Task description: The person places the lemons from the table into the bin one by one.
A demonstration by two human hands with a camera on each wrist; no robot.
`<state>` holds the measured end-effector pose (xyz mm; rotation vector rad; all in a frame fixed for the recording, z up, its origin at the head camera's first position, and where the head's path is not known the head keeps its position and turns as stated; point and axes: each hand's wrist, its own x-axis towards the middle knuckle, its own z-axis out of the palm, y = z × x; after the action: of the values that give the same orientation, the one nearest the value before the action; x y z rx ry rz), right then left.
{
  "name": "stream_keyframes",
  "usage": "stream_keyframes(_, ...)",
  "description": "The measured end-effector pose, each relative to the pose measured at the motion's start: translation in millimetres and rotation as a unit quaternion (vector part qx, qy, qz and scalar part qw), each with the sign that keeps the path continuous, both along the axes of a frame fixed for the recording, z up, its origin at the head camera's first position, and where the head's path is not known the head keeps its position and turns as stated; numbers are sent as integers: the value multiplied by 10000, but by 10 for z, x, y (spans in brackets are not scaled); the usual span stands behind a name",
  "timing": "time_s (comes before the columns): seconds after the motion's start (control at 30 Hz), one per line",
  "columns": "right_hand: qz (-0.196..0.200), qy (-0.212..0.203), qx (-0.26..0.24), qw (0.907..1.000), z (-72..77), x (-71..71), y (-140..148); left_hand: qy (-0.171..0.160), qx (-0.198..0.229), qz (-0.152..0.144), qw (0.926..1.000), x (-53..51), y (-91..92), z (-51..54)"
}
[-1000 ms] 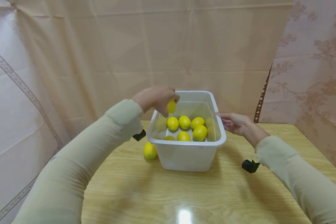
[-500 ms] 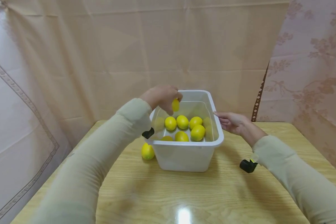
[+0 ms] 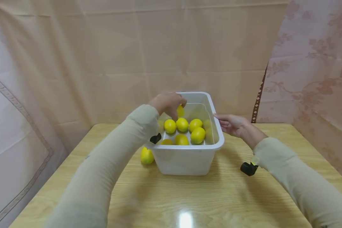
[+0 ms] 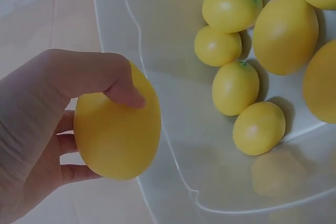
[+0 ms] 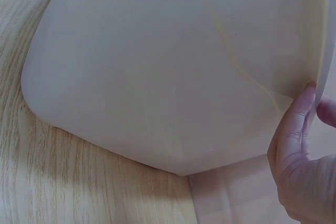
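Note:
My left hand (image 3: pixel 171 103) holds a yellow lemon (image 3: pixel 180 110) over the back left part of a white plastic bin (image 3: pixel 185 160). In the left wrist view the thumb lies across the top of this lemon (image 4: pixel 118 140), with fingers curled beneath it. Several more lemons (image 3: pixel 197 135) lie on the bin's floor. At the bin's right side my right hand (image 3: pixel 235 125) pinches the rim; in the right wrist view, fingers (image 5: pixel 294 124) sit under the lip and the thumb on its other side. One lemon (image 3: pixel 146 155) rests on the table outside the bin, by its front left corner.
The bin stands on a light wooden table (image 3: pixel 216 199). Behind it hangs a beige curtain (image 3: pixel 125 57), with a floral cloth (image 3: pixel 310 79) to the right. A black wrist camera (image 3: pixel 249 168) hangs below the right sleeve, another (image 3: pixel 155 138) below the left.
My left hand has moved rightward with its lemon, further over the bin, and now sits slightly lower. The right hand stays at the rim. The whole view has shifted a little.

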<state>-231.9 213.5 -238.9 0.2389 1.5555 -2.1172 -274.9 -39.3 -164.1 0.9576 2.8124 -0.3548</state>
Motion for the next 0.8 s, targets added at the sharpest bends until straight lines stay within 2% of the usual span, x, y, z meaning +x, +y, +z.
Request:
stream_keyframes(0.13, 59, 47, 21, 10000, -5, -12, -69, 0, -62, 149, 9999, -34, -78, -95)
stream_keyframes(0.37, 89, 13, 131, 9999, -35, -15, -114, -165, 29, 141, 9998, -28, -134, -259)
stream_keyframes(0.47, 118, 36, 137, 9998, -38, -17, -119, -326, 16, 210, 9992, -10, -136, -291)
stream_keyframes(0.63, 171, 102, 193, 9996, -30, -26, -127, -815, 94, 481, 9955, 28, -150, -313)
stream_keyframes(0.8, 210, 120, 238, 9994, -18, -50, -153, -953, 127, 714, 9928, 55, -205, -308)
